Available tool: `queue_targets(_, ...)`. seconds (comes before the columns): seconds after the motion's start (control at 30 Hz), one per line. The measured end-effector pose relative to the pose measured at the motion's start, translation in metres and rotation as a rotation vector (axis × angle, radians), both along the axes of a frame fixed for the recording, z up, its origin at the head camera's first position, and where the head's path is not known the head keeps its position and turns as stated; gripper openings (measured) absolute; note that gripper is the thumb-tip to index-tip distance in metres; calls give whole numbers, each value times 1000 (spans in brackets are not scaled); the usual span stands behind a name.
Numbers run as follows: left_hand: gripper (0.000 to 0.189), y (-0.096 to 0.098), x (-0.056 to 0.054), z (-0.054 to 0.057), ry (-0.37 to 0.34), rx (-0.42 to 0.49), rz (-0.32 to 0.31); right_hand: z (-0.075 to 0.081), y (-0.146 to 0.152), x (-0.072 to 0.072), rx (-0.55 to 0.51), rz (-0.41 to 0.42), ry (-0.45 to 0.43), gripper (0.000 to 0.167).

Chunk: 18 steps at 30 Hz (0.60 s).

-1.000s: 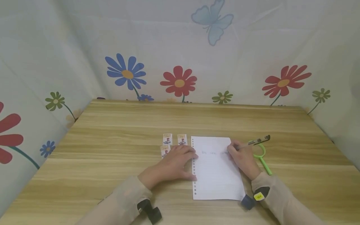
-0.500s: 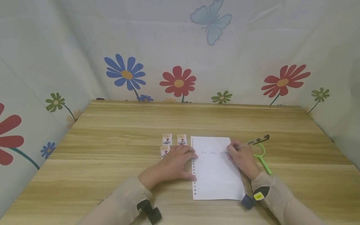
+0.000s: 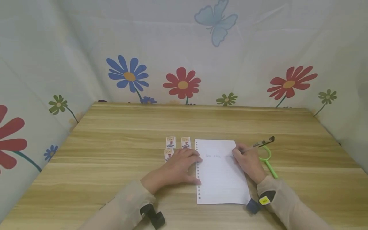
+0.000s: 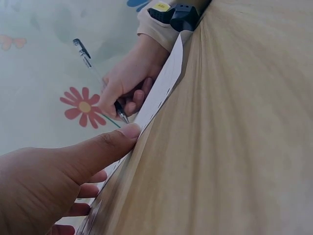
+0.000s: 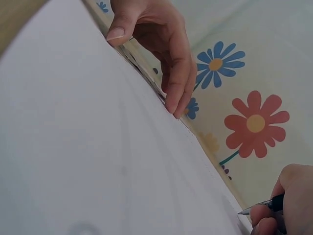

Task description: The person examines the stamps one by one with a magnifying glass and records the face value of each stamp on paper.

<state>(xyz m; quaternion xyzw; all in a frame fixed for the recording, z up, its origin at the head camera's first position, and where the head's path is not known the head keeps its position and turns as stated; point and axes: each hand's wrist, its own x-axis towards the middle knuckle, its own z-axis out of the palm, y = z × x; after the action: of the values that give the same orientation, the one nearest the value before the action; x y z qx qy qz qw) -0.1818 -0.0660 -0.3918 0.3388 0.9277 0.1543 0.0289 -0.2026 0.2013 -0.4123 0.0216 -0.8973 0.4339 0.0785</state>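
A white sheet of loose-leaf paper [image 3: 221,182], punched with holes along its left side, lies on the wooden table. Faint handwriting runs in one line across its upper part. My right hand [image 3: 249,161] pinches a pen [image 3: 260,143] over the sheet's right side; in the right wrist view the pen's tip [image 5: 243,212] meets the paper. My left hand [image 3: 179,166] rests on the punched edge, thumb and fingertips spread and touching it. In the left wrist view the left thumb [image 4: 105,149] presses the paper's edge, its fingers relaxed.
Several small printed cards [image 3: 171,142] lie left of the paper, one partly under my left hand. A green ring-headed stick [image 3: 271,169] lies to the right of my right hand. Behind the table [image 3: 129,124] hangs a flower-patterned cloth [image 3: 244,64].
The pen's upper end has shifted slightly and the handwriting near its tip has lengthened a little. My left hand stays in place on the paper's edge.
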Motion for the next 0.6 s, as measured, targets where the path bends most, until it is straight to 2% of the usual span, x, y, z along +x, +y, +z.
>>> queue_targets(0.6, 76, 0, 0, 0, 3, -4, 2, 1, 1, 1, 26, 35, 1, 17)
